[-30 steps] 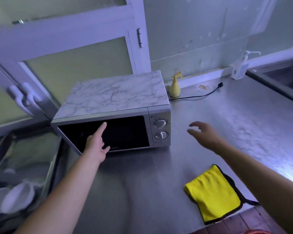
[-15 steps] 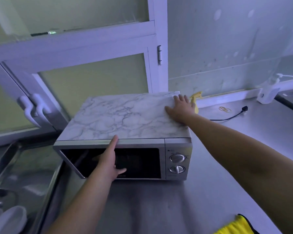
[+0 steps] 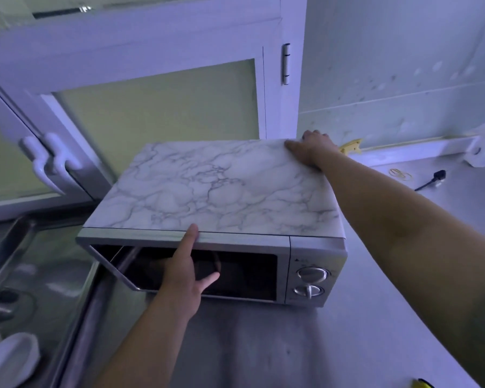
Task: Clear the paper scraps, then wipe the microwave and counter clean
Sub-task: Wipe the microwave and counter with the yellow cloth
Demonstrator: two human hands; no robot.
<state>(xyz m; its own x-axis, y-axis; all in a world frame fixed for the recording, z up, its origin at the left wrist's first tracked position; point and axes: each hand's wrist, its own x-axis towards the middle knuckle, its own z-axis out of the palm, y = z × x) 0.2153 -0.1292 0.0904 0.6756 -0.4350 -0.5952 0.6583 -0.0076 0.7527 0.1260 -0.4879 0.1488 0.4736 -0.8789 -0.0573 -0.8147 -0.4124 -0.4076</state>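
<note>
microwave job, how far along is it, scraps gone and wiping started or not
Done: no paper scraps show on the microwave top or the visible counter. In hand: the right hand grips the microwave's back right corner and the left hand lies on its door, neither holding a cloth. Left: all the wiping; only a corner of the yellow cloth shows, lying on the counter.

No readable text anywhere; marks above the microwave [image 3: 213, 219] dials are blurred.

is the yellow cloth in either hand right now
No: the left hand rests against the microwave front, the right hand holds its back corner.
</note>
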